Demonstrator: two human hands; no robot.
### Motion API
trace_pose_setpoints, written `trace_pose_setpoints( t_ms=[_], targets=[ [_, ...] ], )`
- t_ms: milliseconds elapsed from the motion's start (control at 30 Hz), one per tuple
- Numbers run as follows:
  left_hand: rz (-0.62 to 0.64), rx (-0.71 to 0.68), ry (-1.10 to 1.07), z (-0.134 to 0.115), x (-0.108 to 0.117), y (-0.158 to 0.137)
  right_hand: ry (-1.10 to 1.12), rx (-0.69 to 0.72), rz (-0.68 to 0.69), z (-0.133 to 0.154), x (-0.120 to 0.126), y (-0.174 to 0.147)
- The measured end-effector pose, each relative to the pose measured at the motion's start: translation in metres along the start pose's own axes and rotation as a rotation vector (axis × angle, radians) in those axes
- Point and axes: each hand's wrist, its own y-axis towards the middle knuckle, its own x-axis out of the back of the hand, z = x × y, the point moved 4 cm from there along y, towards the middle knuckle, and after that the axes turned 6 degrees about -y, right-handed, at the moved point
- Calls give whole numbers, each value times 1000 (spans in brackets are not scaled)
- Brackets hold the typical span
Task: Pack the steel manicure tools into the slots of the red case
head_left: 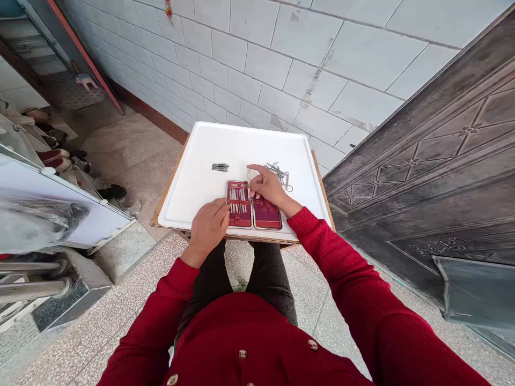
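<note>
An opened dark red manicure case (243,220) lies near the front edge of a white tray (193,198). Several slim metal tools (237,195) sit in its left half under a strap; the right half is purple, partly covered by my right hand. My left hand (209,222) grips the case's left edge, fingers close together. Above the case's middle, my right hand (265,185) pinches a slender pale-handled tool (249,176), held upright; its exact kind is too small to tell. Behind that hand lies a loose heap of metal clippers and scissors (284,177).
A small bundle of dark metal pieces (220,167) lies on the tray's left side. The tray rests on a wooden-edged table (157,217) against a white tiled wall (241,64). A dark patterned door (422,161) stands right; a shoe rack (76,166) stands left.
</note>
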Motion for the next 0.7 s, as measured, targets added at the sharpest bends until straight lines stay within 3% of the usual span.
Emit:
trace_pose_setpoints(
  t_ms=[467, 700],
  targets=[
    [16, 13, -6, 1, -1, 0, -80, 22, -24, -9, -5, 4],
    [-14, -14, -1, 0, 0, 1, -168, 71, -118, -17, -1, 10]
  ],
)
